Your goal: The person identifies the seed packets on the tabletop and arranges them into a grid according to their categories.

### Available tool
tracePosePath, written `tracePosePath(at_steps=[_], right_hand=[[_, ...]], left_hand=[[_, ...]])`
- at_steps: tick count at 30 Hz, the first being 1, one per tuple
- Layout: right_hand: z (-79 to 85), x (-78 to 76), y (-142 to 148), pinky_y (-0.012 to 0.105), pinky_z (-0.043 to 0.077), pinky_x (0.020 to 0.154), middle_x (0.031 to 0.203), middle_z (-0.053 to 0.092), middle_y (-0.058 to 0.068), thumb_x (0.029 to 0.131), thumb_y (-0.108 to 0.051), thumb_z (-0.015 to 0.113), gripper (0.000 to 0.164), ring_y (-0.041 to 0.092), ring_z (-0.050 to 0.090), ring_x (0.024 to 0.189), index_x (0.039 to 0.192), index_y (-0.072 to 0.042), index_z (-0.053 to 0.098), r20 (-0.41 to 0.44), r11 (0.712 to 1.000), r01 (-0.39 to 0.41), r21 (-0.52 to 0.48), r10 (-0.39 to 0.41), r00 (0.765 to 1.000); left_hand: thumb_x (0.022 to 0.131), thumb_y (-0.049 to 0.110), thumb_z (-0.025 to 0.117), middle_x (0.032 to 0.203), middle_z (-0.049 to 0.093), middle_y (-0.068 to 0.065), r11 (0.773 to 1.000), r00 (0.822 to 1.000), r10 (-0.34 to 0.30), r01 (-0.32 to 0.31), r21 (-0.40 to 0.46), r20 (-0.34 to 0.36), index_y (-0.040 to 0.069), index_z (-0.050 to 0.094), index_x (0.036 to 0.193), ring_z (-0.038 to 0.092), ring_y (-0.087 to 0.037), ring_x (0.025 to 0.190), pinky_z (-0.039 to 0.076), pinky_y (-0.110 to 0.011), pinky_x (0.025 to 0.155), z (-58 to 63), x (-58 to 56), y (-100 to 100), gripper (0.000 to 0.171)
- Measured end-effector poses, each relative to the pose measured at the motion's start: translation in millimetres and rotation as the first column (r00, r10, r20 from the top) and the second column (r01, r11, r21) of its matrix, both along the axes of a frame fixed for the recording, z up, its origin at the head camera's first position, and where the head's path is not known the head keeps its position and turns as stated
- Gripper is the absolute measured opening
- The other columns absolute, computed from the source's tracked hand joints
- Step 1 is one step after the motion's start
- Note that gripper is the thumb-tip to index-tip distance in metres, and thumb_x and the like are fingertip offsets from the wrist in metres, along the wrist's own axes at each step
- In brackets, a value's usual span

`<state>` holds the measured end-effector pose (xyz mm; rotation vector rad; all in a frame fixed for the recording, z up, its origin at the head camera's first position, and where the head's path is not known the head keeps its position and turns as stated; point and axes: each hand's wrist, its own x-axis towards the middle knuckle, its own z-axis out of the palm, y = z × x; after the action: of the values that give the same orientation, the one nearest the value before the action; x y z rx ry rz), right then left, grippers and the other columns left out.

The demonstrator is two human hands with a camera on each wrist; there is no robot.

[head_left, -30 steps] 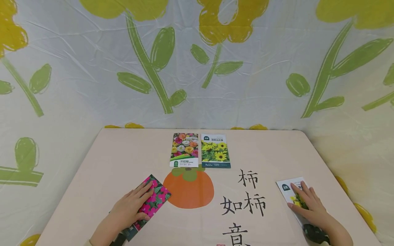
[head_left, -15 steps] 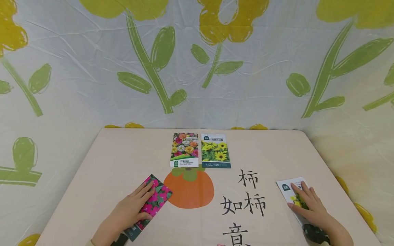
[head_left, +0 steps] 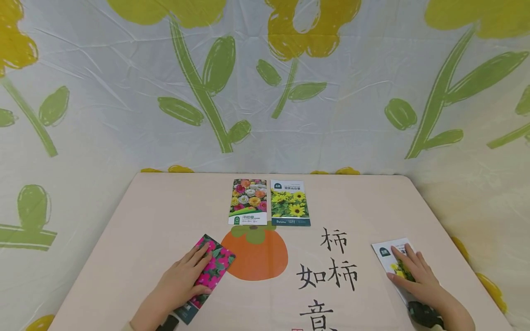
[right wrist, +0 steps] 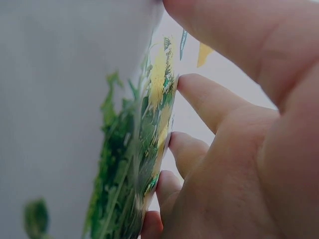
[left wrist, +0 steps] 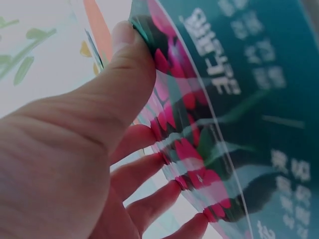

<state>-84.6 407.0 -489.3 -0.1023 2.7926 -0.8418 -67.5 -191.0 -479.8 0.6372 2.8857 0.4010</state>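
My left hand (head_left: 180,280) rests on a pink-flowered seed packet (head_left: 215,266) that lies slanted at the left of the table. In the left wrist view its thumb and fingertips press on the glossy face of the packet (left wrist: 199,124), fingers spread. At the right, the fingers of my right hand (head_left: 420,276) lie on a white seed packet (head_left: 385,262) with yellow flowers, much of it covered by the hand. The right wrist view has those fingertips touching the packet (right wrist: 119,164). Neither packet's underside shows.
Two more seed packets lie side by side at the back: one with mixed roses-like blooms (head_left: 248,197), one with yellow sunflowers (head_left: 290,202). The table (head_left: 165,197) bears a printed persimmon (head_left: 256,257) and dark characters. A flower-patterned cloth (head_left: 331,128) hangs behind.
My left hand has slid the pink-flowered seed packet slightly to the right, so its corner overlaps the printed persimmon more. My right hand and the other packets have stayed put.
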Motion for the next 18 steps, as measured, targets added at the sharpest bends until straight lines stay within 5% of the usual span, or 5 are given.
tracePosePath(at_steps=[18], right_hand=[[2.7,1.0,-2,0.084,-0.005,0.095,0.155,-0.007,0.040,0.096,-0.035,0.060,0.076,0.064,-0.016,0.136,0.150,0.006,0.027,-0.014,1.000,-0.001,0.002,0.001,1.000]], left_hand=[[0.077,0.060,0.073,0.153,0.039,-0.019,0.992,0.997,0.079,-0.081,-0.091,-0.024,0.004,0.054,0.141,0.041,-0.043,0.133,0.049,-0.055,0.090,-3.5,-0.6,18,0.087]])
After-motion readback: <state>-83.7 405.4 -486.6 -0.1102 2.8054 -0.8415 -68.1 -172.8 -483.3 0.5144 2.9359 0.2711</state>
